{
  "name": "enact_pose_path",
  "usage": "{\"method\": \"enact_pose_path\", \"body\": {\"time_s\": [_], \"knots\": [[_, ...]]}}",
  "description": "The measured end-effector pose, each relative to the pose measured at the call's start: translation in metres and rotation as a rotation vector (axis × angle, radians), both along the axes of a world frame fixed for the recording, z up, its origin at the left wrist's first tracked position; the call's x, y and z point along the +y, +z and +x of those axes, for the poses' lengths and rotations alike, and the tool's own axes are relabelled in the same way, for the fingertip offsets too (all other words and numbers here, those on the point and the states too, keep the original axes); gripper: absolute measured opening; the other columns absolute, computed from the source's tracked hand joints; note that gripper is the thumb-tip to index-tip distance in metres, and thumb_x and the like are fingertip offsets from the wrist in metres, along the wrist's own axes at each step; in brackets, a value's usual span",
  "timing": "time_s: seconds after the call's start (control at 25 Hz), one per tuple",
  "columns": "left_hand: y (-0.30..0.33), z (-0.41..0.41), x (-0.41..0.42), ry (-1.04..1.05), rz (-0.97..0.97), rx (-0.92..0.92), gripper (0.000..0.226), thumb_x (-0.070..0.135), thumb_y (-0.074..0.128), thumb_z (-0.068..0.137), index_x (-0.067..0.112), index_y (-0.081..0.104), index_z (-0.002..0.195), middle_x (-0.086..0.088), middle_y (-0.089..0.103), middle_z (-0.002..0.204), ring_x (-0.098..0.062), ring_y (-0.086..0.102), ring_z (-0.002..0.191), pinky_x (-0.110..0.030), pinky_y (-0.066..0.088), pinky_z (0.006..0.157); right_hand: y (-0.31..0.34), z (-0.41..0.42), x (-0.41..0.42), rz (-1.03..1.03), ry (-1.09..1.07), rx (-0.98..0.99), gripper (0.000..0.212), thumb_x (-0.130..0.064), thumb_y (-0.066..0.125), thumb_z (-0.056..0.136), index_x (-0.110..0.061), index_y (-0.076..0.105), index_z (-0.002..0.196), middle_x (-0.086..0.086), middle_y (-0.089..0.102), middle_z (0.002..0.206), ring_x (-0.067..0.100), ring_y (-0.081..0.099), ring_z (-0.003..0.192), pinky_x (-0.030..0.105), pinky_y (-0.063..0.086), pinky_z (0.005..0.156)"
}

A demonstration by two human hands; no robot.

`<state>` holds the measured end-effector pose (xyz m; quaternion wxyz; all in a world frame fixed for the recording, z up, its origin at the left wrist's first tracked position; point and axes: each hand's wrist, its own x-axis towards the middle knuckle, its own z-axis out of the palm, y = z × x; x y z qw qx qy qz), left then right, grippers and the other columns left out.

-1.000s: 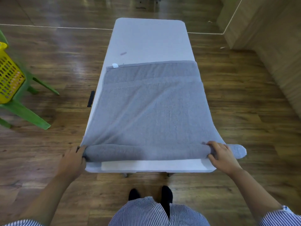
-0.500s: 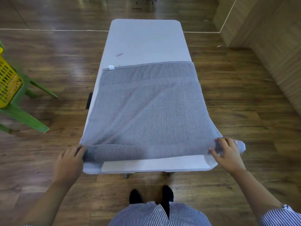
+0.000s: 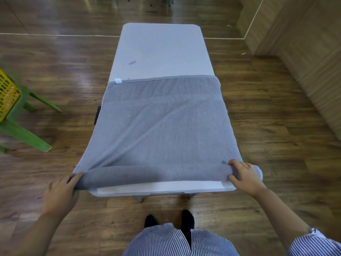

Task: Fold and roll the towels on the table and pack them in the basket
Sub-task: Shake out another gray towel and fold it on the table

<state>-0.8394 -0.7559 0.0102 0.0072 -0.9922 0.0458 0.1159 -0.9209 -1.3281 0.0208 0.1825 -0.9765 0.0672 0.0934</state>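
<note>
Bench (image 3: pixel 162 50): long, white, runs up frame centre; far half bare, room to roll into. Grey towel (image 3: pixel 162 126) covers the near half, overhanging both side edges. Rolled portion sits at lower centre, close to the near edge. I'd push evenly; diagonal creases suggest skew. Left hand (image 3: pixel 61 189) and right hand (image 3: pixel 243 177) each grasp a roll end. Yellow basket (image 3: pixel 7 95) far left.
</note>
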Motion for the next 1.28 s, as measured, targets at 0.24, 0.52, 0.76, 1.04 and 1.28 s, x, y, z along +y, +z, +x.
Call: {"method": "enact_pose_path", "body": {"time_s": [0.24, 0.52, 0.76, 1.04, 1.28], "knots": [[0.005, 0.002, -0.017, -0.101, -0.056, -0.134, 0.049, 0.02, 0.04, 0.067, 0.006, 0.063, 0.108, -0.011, 0.063, 0.109, -0.034, 0.062, 0.094, -0.059, 0.035, 0.091, -0.009, -0.01, -0.011, -0.135, 0.052, -0.189, 0.048, -0.035, 0.044, 0.077, -0.013, 0.057, 0.117, 0.001, 0.056, 0.114, 0.021, 0.05, 0.109, 0.049, 0.028, 0.107], [-0.001, -0.002, -0.026, -0.124, -0.058, -0.039, 0.054, 0.033, 0.037, 0.069, 0.008, 0.059, 0.112, -0.008, 0.065, 0.108, -0.034, 0.063, 0.092, -0.057, 0.036, 0.088, -0.018, -0.015, -0.012, -0.17, 0.045, -0.161, 0.057, -0.001, 0.069, 0.06, -0.011, 0.061, 0.116, 0.004, 0.063, 0.111, 0.029, 0.059, 0.104, 0.048, 0.041, 0.092], [0.006, 0.009, -0.036, -0.163, -0.106, -0.097, 0.053, 0.034, 0.034, 0.07, 0.011, 0.065, 0.107, -0.003, 0.07, 0.097, -0.028, 0.066, 0.088, -0.061, 0.031, 0.098, -0.014, -0.004, -0.026, -0.184, 0.002, -0.108, 0.042, -0.005, 0.054, 0.068, -0.012, 0.066, 0.108, 0.004, 0.066, 0.102, 0.029, 0.059, 0.1, 0.055, 0.026, 0.107], [-0.004, 0.006, -0.057, -0.198, -0.123, -0.148, 0.057, 0.038, 0.037, 0.072, 0.005, 0.061, 0.112, -0.011, 0.066, 0.109, -0.033, 0.065, 0.094, -0.065, 0.033, 0.096, -0.023, -0.014, -0.014, -0.188, 0.096, -0.094, 0.055, -0.006, 0.069, 0.065, -0.012, 0.055, 0.118, 0.001, 0.059, 0.111, 0.026, 0.055, 0.108, 0.058, 0.03, 0.105], [0.002, 0.01, -0.051, -0.111, -0.13, -0.164, 0.05, 0.028, 0.032, 0.072, 0.007, 0.068, 0.1, -0.009, 0.069, 0.094, -0.033, 0.066, 0.078, -0.056, 0.044, 0.074, -0.015, 0.004, -0.006, -0.111, 0.121, -0.019, 0.046, -0.015, 0.054, 0.076, -0.014, 0.056, 0.121, 0.0, 0.06, 0.111, 0.02, 0.052, 0.112, 0.044, 0.015, 0.115]]}}
